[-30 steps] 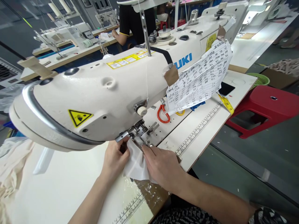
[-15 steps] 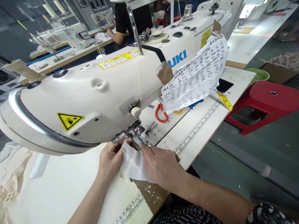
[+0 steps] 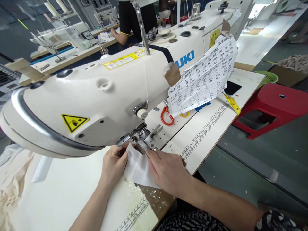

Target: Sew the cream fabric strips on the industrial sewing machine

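A piece of thin white fabric (image 3: 137, 168) lies under the front of a white sewing machine (image 3: 115, 93), close to its metal presser foot (image 3: 142, 142). My left hand (image 3: 115, 165) pinches the fabric's left edge between thumb and fingers, just below the machine head. On the other side, my right hand (image 3: 167, 171) is closed on the fabric's right edge, its fingertips beside the presser foot. The needle point and the fabric's far edge are hidden by the machine parts and my fingers.
Orange-handled scissors (image 3: 166, 116) lie behind the foot. A handwritten paper sheet (image 3: 204, 75) hangs from the machine arm. A yellow tape measure (image 3: 232, 103) drapes over the table edge by a red stool (image 3: 271, 106). Beige cloth (image 3: 14, 189) lies left. A co-worker (image 3: 137, 21) is behind.
The view has shifted slightly, so the machine appears a little further right. Both hands keep their places on the fabric, with no clear movement.
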The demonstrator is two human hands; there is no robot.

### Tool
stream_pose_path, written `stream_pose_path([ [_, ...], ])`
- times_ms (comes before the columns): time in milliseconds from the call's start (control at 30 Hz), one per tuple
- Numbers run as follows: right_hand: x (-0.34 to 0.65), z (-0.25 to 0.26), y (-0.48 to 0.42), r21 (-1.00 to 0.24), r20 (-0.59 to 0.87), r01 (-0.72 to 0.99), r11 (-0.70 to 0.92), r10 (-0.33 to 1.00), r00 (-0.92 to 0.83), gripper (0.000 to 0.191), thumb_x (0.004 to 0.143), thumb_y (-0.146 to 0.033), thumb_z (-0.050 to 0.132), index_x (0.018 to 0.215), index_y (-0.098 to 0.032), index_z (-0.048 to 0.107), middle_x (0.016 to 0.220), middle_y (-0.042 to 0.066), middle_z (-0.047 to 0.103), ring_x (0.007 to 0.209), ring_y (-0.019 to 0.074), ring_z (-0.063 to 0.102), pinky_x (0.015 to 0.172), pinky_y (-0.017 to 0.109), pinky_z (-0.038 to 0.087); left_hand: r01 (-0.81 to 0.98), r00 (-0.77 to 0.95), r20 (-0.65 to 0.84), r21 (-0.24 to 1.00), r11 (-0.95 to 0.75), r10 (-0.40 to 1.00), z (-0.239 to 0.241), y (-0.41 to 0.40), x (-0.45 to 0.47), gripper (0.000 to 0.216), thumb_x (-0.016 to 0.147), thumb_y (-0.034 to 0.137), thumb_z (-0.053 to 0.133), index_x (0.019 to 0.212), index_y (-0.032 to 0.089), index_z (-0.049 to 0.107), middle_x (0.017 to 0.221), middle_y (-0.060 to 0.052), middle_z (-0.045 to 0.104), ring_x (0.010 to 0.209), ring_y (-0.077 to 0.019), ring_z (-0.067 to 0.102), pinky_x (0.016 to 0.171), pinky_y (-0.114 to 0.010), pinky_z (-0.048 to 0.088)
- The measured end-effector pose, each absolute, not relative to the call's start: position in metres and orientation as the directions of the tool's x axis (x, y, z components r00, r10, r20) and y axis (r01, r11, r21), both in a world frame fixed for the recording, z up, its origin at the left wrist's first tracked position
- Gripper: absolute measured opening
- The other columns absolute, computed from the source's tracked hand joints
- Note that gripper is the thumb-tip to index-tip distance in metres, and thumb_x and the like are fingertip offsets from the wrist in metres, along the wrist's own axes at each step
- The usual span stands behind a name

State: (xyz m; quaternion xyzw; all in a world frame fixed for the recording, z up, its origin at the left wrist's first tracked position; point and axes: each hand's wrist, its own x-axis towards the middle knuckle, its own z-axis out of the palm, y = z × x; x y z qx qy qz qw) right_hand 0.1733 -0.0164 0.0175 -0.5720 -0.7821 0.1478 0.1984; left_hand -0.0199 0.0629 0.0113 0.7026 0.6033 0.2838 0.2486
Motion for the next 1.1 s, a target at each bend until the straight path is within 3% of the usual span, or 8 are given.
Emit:
stream_pose_path([
  [600, 0.1724, 0.0146, -0.0158, -0.454, 0.154, 0.843, 0.287, 0.958, -0.243, 0.029, 0.098, -0.014, 0.045, 0.122, -0.010, 0.060, 0.092, 0.010, 0.074, 0.078, 0.0253, 0.073, 0.057, 0.035, 0.057, 0.764, 0.077, 0.109, 0.632, -0.129, 0.991, 0.0066, 0.0645, -0.0234, 0.036, 0.075, 0.051, 0.055, 0.085, 0.023, 0.075, 0.063, 0.000, 0.060, 0.073, -0.0205, 0.062, 0.066, -0.029, 0.049],
  [900, 0.1737, 0.0159, -0.0174, -0.463, 0.157, 0.839, 0.284, 0.959, -0.238, 0.031, 0.100, -0.017, 0.040, 0.122, -0.013, 0.061, 0.093, 0.008, 0.075, 0.080, 0.0243, 0.073, 0.060, 0.037, 0.058, 0.765, 0.090, 0.139, 0.625, -0.158, 0.986, 0.0016, 0.0651, -0.0264, 0.034, 0.077, 0.048, 0.055, 0.087, 0.023, 0.075, 0.073, -0.001, 0.067, 0.073, -0.0189, 0.062, 0.068, -0.029, 0.049],
  [1100, 0.1710, 0.0178, -0.0158, -0.446, 0.135, 0.853, 0.271, 0.963, -0.235, 0.031, 0.099, -0.016, 0.042, 0.123, -0.012, 0.061, 0.091, 0.008, 0.075, 0.077, 0.0252, 0.073, 0.057, 0.037, 0.058, 0.763, 0.116, 0.154, 0.619, -0.187, 0.981, 0.0024, 0.0648, -0.0266, 0.034, 0.078, 0.047, 0.054, 0.087, 0.023, 0.075, 0.068, 0.000, 0.064, 0.073, -0.0192, 0.063, 0.066, -0.029, 0.049],
])
